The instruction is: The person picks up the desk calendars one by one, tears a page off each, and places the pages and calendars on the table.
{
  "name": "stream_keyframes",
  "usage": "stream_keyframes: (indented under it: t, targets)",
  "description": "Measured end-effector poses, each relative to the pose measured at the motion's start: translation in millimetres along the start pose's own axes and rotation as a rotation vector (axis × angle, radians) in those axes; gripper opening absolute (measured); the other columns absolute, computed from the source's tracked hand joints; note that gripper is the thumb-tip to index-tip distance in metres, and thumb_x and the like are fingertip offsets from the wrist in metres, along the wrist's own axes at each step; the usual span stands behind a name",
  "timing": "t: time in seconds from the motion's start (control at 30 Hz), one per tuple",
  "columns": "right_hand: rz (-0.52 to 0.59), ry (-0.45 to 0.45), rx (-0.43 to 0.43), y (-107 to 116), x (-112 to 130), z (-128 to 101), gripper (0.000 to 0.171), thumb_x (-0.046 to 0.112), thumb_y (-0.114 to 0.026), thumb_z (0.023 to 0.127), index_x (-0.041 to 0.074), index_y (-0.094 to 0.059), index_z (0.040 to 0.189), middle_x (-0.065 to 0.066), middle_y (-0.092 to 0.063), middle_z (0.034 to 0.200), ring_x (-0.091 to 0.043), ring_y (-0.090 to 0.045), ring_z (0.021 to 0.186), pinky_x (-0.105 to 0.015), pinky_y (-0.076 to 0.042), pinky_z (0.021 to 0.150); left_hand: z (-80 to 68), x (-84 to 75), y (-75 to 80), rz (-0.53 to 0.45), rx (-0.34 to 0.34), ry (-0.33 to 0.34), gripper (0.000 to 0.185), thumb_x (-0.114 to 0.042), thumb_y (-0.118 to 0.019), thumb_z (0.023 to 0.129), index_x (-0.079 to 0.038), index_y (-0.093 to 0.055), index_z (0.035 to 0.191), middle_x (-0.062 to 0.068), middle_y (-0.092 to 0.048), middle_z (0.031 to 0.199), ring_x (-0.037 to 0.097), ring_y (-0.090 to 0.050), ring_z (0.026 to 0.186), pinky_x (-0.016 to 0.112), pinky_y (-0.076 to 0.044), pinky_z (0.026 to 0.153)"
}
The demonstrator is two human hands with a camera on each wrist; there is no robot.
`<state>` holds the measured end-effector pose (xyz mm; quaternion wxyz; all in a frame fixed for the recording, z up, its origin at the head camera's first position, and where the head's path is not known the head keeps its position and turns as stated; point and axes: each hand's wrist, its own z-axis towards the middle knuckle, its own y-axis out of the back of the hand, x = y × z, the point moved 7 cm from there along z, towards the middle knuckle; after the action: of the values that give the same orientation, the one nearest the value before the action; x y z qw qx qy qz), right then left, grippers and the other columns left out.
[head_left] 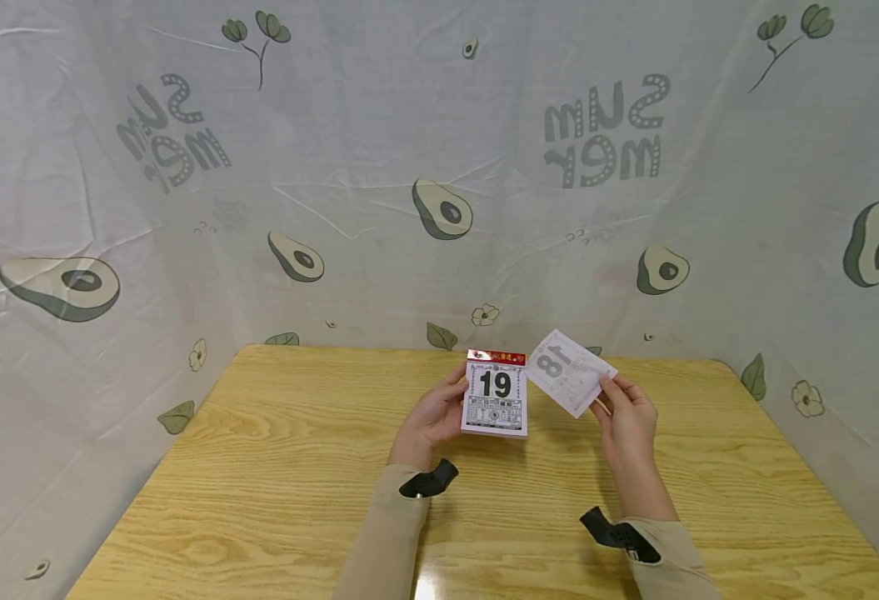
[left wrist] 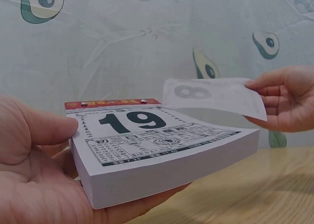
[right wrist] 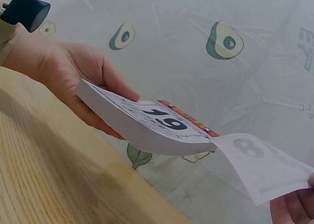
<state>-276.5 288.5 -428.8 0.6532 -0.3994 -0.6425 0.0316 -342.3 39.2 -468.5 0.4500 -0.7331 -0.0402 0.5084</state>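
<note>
My left hand holds a thick tear-off calendar pad above the wooden table, thumb on its left edge, fingers underneath. Its top sheet shows a large 19 under a red header strip. In the left wrist view the pad lies in the palm of the left hand. My right hand pinches a loose sheet printed with 18, held up to the right of the pad. In the right wrist view the sheet meets the pad at its top corner; whether it is still attached I cannot tell.
The light wooden table spreads under both hands. A pale cloth printed with avocados hangs behind the table and along both sides. Black wrist straps sit on both beige sleeves.
</note>
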Motion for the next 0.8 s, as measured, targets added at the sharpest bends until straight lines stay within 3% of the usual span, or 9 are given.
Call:
stream_keyframes:
  t: [0.4,0.63,0.8]
  targets:
    - [0.022,-0.006,-0.004,0.1,-0.1,1.1,0.005,0.006,-0.064,0.091,0.005,-0.062,0.096,-0.002,-0.062,0.095,-0.012,-0.066,0.078,-0.023,-0.057,0.068,0.8,-0.1,-0.1,0.007,0.008,-0.006,0.053,-0.013,-0.028,0.107,-0.026,-0.015,0.157,0.003,-0.052,0.133,0.018,-0.058,0.111,0.037,-0.053,0.085]
    - [0.019,-0.005,-0.001,-0.7,0.9,0.2,0.005,0.006,-0.064,0.092,0.005,-0.062,0.096,-0.003,-0.062,0.096,-0.012,-0.065,0.078,-0.023,-0.057,0.068,-0.1,-0.3,0.1,0.008,0.004,-0.003,0.053,-0.014,-0.028,0.107,-0.026,-0.014,0.157,0.009,-0.039,0.150,0.019,-0.057,0.114,0.036,-0.054,0.084]
    - [0.015,0.000,0.002,-1.1,1.0,0.8,0.006,0.006,-0.065,0.091,0.005,-0.062,0.096,-0.002,-0.062,0.095,-0.011,-0.065,0.079,-0.023,-0.057,0.068,-1.6,-0.5,-1.2,0.006,0.006,0.000,0.054,-0.014,-0.028,0.107,-0.027,-0.014,0.157,0.010,-0.036,0.152,0.020,-0.056,0.116,0.036,-0.054,0.084]
